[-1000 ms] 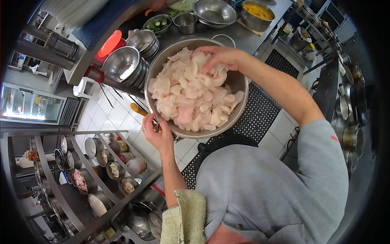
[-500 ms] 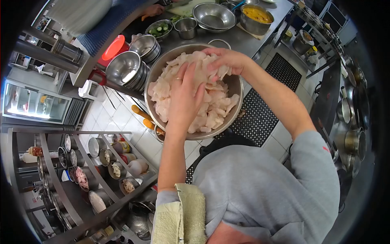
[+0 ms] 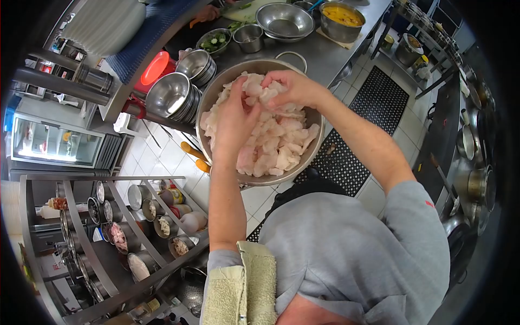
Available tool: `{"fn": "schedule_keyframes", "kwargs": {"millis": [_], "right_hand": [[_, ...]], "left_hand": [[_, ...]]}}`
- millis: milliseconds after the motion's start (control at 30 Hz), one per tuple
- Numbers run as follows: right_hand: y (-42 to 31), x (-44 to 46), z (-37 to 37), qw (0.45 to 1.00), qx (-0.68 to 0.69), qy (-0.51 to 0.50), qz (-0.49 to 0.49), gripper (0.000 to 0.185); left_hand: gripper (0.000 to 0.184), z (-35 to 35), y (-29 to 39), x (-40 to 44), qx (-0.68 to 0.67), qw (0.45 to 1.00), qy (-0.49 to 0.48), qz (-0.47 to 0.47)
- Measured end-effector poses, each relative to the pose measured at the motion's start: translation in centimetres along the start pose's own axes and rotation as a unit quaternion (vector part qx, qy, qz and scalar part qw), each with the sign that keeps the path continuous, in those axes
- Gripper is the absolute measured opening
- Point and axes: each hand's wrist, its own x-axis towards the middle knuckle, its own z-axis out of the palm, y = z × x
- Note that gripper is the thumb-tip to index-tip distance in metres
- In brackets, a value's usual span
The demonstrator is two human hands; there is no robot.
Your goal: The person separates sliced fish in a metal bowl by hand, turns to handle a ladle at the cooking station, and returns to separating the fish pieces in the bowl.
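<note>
A large two-handled metal pot holds a heap of pale, pinkish-white raw meat slices; whether they are fish or chicken I cannot tell. Both of my hands are in the far part of the heap. My left hand curls over slices on the left side, its fingertips partly hidden among them. From the right, my right hand bends its fingers round slices close to the left hand's fingertips. More slices lie between the two hands.
Behind the pot, a steel counter carries a wide metal bowl, a pot of yellow liquid and a bowl of cut greens. Stacked bowls stand left. Another person's hand is at the back. A shelf rack is lower left.
My left hand has gone from spread over the slices to curled into them. My right hand has shifted slightly, fingers bent more, and the slices between the hands have been stirred.
</note>
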Motion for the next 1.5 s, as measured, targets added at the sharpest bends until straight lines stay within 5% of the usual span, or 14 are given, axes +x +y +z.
{"fn": "schedule_keyframes", "kwargs": {"millis": [133,233,300,433,533,600,700,1033,1133,1200,1433,1500], "right_hand": [[-0.2,-0.7,1.1,0.995,0.076,-0.004,-0.058,0.043],[-0.3,-0.9,1.8,0.994,-0.065,0.052,-0.077,0.039],[0.5,-0.9,2.3,0.983,-0.151,0.085,-0.063,0.04],[0.2,-1.3,2.4,0.98,-0.161,0.111,-0.033,0.038],[1.3,-1.0,2.3,0.968,-0.152,0.121,-0.157,0.035],[0.8,-1.3,2.7,0.995,-0.017,0.083,-0.055,0.032],[0.8,-1.2,3.0,0.994,0.037,0.093,-0.051,0.03],[2.2,-0.7,0.3,0.994,0.041,0.097,-0.039,0.026],[2.5,-1.3,-1.0,0.974,-0.165,0.152,0.008,0.028],[2.6,-1.9,-1.2,0.901,-0.413,0.13,-0.028,0.035],[1.0,-1.9,-1.0,0.918,-0.353,0.175,-0.049,0.043],[2.1,-1.4,-0.6,0.913,-0.394,0.108,-0.001,0.038]], "left_hand": [[0.045,0.1,-0.3,-0.2,0.062,0.997,0.035,0.031],[0.044,0.0,0.1,-0.9,0.113,0.992,0.048,-0.027],[0.042,0.7,-0.9,-1.2,0.291,0.931,0.171,0.138],[0.04,1.3,0.0,-2.1,0.144,0.981,0.085,0.097],[0.036,1.4,0.2,-1.7,0.138,0.984,0.094,0.07],[0.033,1.4,-1.0,-1.5,0.123,0.988,0.071,0.052],[0.029,1.5,-1.8,-1.5,0.099,0.991,0.074,0.051],[0.02,-0.5,-1.8,-1.9,0.06,0.996,0.051,0.036],[0.014,-1.1,-0.7,-3.0,0.054,0.997,0.059,0.011],[0.012,-1.3,-0.4,-3.8,0.015,0.998,0.041,-0.042],[0.012,-0.8,-0.3,-6.2,-0.025,0.997,-0.021,-0.068],[0.015,0.1,0.1,-6.0,0.087,0.996,0.024,0.02]]}}
